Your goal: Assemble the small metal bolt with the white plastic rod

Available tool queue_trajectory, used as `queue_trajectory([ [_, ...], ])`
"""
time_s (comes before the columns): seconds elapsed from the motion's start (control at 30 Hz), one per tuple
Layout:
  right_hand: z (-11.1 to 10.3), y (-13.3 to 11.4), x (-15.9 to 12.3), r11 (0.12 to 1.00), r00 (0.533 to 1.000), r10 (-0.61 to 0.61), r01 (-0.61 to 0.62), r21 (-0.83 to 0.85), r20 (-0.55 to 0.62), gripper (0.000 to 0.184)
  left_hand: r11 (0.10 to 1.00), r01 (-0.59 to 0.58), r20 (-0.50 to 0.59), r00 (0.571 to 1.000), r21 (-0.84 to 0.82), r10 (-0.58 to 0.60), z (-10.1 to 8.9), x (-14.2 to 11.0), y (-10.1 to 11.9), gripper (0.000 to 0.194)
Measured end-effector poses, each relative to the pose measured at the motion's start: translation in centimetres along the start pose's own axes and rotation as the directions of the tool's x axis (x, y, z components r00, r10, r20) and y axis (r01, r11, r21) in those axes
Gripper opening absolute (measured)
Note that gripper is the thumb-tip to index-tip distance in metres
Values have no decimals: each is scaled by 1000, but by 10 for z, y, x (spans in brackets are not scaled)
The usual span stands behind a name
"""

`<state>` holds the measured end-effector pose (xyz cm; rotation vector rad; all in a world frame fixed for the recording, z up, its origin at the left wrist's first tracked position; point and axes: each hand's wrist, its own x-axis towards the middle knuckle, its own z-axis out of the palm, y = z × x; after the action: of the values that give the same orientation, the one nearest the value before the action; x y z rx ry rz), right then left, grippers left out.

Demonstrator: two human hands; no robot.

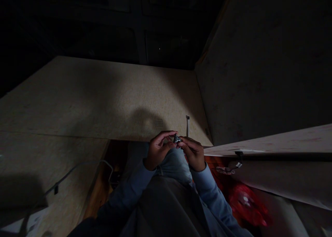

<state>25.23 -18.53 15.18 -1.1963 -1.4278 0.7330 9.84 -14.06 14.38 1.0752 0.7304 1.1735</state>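
Above my lap, at the table's front edge, both hands meet on a small dark, shiny, roughly triangular piece (176, 139). Its exact kind is too small and dim to make out. My left hand (158, 149) pinches it from the left, with the thumb below and the fingers curled over the top. From the right, the thumb and fingertips of my right hand (192, 151) close on its other side. Just beyond my right hand, a thin pale stick with a dark end (188, 124) lies on the tabletop (135, 92); its near end is hidden by the hand.
A grey cable (77, 165) runs across the lower left tabletop and over its edge. A large dark panel (264, 71) stands on the right. Below it are a short black cable (239, 155) and a red plastic bag (246, 202). The light is dim.
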Motion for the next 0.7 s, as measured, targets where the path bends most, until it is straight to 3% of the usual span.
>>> queue_trajectory([
  [0.43, 2, 7, -8, 967, 975, 192, -169, 191, -109, 20, 997, -74, -70, 995, 27, 75, 10, -4, -5, 37],
  [0.7, 1, 12, -11, 954, 971, 217, -190, 233, -98, 22, 991, -99, -68, 992, 85, 105, 13, -8, -5, 37],
])
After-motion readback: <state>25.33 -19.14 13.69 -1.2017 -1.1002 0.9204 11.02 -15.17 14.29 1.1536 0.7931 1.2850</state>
